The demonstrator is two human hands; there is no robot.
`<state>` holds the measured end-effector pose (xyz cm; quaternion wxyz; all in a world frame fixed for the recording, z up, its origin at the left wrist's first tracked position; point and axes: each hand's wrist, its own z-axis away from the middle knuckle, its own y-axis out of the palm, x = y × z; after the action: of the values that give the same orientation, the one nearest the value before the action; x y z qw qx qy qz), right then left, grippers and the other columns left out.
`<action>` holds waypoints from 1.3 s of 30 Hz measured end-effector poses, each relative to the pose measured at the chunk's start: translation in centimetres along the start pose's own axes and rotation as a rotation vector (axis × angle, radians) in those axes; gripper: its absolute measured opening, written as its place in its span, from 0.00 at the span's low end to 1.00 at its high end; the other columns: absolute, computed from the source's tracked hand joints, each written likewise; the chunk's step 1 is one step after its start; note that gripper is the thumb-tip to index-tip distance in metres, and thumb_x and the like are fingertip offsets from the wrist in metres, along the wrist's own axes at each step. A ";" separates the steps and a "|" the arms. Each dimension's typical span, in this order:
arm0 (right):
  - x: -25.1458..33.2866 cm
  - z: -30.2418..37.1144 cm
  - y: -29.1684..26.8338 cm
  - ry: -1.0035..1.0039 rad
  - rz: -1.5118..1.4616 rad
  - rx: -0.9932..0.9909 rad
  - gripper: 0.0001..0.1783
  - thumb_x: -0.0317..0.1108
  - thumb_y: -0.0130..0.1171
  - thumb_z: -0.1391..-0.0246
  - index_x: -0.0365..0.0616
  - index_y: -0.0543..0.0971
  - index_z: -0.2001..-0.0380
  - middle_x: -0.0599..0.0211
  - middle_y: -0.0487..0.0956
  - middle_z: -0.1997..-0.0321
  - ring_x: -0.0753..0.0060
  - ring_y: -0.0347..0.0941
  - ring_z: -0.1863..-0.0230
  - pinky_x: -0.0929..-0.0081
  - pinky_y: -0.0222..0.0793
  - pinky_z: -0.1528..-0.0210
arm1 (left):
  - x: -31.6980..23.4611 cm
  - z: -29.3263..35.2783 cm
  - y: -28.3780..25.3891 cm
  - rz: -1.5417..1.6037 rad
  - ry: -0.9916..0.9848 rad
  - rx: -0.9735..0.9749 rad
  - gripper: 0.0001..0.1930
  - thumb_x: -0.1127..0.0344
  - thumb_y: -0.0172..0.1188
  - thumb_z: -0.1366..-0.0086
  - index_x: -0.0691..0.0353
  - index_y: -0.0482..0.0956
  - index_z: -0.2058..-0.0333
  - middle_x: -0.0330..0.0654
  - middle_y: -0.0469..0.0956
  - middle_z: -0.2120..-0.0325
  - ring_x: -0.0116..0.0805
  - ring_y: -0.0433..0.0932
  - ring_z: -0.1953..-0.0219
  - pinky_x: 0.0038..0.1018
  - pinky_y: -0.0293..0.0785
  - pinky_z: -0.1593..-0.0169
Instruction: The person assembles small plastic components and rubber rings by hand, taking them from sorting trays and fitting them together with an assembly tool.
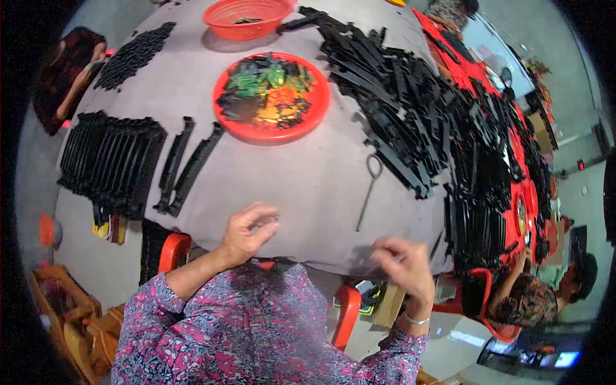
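Over the near edge of the grey-covered table (282, 179), my left hand (249, 232) is raised with curved fingers and thumb apart, nothing showing between them. My right hand (405, 266) hovers near the same edge, bracelet at its wrist; motion blurs its fingers, so any grip is unclear. Between the hands and the pile lies a thin dark rod with an oval loop (374, 167) at its far end. Two long black plastic strips (174, 163) rest left of centre. Beyond them, a round red tray (273, 136) holds small green, yellow, orange and black pieces.
A row of black strips (112, 160) lies at left, with small dark parts (136, 54) behind. A large heap of black strips (398, 96) covers the right. A red basket (247, 25) stands at the back. Other people sit left (61, 83) and right (529, 298).
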<state>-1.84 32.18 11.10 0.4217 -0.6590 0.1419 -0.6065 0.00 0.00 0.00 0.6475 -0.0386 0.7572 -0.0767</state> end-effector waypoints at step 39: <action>-4.0 -11.2 5.0 0.245 0.381 -0.488 0.17 0.38 0.67 0.56 0.31 0.78 0.74 0.52 0.80 0.79 0.57 0.77 0.76 0.64 0.72 0.69 | -3.0 -0.5 -10.6 -0.891 0.260 -0.267 0.30 0.75 0.69 0.54 0.66 0.72 0.48 0.48 0.71 0.63 0.48 0.73 0.61 0.39 0.71 0.55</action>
<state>-11.43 27.64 3.67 0.3371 -0.6243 0.4534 -0.5395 -0.48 -9.91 4.72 0.4411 -0.4322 0.7448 -0.2528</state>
